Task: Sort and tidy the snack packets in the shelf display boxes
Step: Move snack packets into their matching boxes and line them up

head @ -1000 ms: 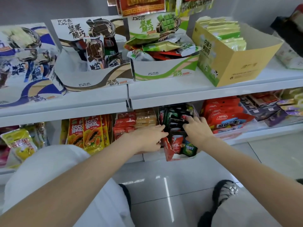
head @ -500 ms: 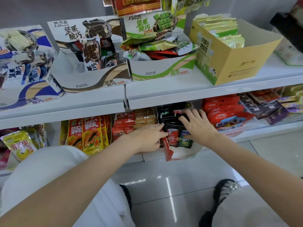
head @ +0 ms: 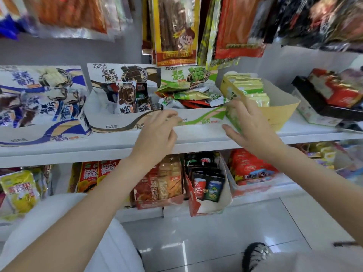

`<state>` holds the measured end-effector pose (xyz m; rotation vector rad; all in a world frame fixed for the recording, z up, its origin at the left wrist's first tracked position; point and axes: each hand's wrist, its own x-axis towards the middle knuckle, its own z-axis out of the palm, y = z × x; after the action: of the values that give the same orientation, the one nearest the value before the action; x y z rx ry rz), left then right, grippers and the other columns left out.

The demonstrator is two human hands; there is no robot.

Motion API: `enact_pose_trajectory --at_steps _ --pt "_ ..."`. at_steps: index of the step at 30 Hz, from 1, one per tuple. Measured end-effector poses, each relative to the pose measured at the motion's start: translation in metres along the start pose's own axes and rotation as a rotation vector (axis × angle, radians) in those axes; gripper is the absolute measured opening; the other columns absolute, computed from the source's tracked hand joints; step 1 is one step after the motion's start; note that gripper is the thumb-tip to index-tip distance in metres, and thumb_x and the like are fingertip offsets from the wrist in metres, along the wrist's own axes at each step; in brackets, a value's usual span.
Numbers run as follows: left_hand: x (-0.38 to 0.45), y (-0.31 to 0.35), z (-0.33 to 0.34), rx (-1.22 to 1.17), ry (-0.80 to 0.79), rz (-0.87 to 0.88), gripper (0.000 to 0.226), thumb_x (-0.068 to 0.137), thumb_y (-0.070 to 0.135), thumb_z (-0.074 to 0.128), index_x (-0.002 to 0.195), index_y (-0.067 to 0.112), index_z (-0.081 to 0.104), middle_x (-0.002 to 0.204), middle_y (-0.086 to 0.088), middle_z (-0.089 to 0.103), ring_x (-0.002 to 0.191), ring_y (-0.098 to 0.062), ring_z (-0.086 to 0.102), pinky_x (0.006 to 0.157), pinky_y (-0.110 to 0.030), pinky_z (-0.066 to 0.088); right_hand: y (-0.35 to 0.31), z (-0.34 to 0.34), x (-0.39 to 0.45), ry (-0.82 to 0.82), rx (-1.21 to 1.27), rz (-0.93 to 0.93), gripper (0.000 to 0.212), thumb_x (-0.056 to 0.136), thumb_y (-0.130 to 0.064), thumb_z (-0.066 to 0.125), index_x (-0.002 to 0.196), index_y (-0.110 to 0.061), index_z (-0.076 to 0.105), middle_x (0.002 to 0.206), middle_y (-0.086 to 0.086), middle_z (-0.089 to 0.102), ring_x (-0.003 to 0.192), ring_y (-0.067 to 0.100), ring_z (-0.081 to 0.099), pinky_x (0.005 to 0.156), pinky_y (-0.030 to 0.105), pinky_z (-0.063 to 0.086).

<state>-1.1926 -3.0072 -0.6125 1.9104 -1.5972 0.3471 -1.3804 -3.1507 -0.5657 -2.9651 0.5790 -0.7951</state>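
Observation:
Both hands are raised in front of the upper shelf. My left hand [head: 157, 134] hovers with loosely curled fingers at the front of the green-and-white display box [head: 198, 118], holding nothing. My right hand [head: 247, 124] is spread with straight fingers at the right end of that box, next to the yellow carton [head: 279, 112]. Inside the green box lie jumbled green, white and red snack packets [head: 192, 97]. On the lower shelf, the red-and-white box of dark packets [head: 208, 185] stands with nothing touching it.
A brown-and-white display box [head: 117, 122] and a blue-and-white one [head: 39, 134] stand left of the green box. Hanging snack bags [head: 174, 30] dangle above. Lower shelf holds red, orange and yellow packets [head: 159, 185]. White shelf edge [head: 216, 148] runs across. Floor tiles and my shoe [head: 255, 254] lie below.
Both hands have left the dark-packet box on the lower shelf and risen to the green box on the upper shelf. The camera has tilted up, showing the hanging bags.

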Motion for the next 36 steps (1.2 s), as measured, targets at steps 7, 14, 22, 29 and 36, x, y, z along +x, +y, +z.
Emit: enact_pose_trajectory --at_steps 7,14,22,29,36 --pt "0.013 -0.013 -0.004 0.073 -0.052 -0.113 0.051 0.084 0.002 0.049 0.134 0.009 0.046 0.146 -0.009 0.037 0.135 -0.029 0.03 0.11 -0.043 0.024 -0.029 0.008 0.111 -0.282 0.587 0.464 0.06 0.095 -0.047 0.038 0.146 -0.022 0.019 0.151 0.002 0.026 0.135 0.021 0.03 0.101 0.032 0.028" --pt "0.007 -0.025 0.002 0.107 -0.08 -0.031 0.045 0.071 0.0 0.06 0.116 0.003 0.06 0.138 -0.015 0.048 0.131 -0.035 0.039 0.105 -0.046 0.031 -0.037 0.054 0.159 -0.466 0.253 0.629 0.083 0.079 -0.055 0.061 0.141 -0.01 0.027 0.143 0.009 0.037 0.124 0.029 0.042 0.094 0.037 0.039" --pt "0.006 -0.026 -0.003 0.101 -0.157 -0.061 0.05 0.084 0.006 0.051 0.133 0.01 0.046 0.152 -0.005 0.026 0.143 -0.022 0.015 0.114 -0.037 0.012 -0.026 0.054 0.152 -0.131 0.584 0.674 0.026 0.082 -0.005 0.067 0.1 -0.012 0.049 0.094 0.001 0.049 0.082 0.02 0.049 0.066 0.03 0.049" --pt "0.01 -0.019 -0.004 0.058 -0.155 -0.11 0.053 0.09 0.011 0.045 0.141 0.015 0.034 0.154 -0.003 0.021 0.143 -0.019 0.013 0.116 -0.037 0.008 -0.026 -0.007 0.136 0.091 0.855 0.746 0.022 0.083 -0.001 0.065 0.098 -0.013 0.054 0.078 0.002 0.05 0.054 0.013 0.049 0.049 0.022 0.044" --pt "0.014 0.013 -0.02 -0.166 0.048 0.109 0.065 0.078 0.033 0.064 0.137 0.019 0.041 0.143 0.0 0.041 0.129 -0.013 0.033 0.11 -0.027 0.021 -0.024 -0.028 0.019 -0.194 1.29 0.637 0.027 0.068 0.004 0.071 0.086 -0.015 0.063 0.091 0.007 0.054 0.06 0.011 0.061 0.052 0.015 0.051"
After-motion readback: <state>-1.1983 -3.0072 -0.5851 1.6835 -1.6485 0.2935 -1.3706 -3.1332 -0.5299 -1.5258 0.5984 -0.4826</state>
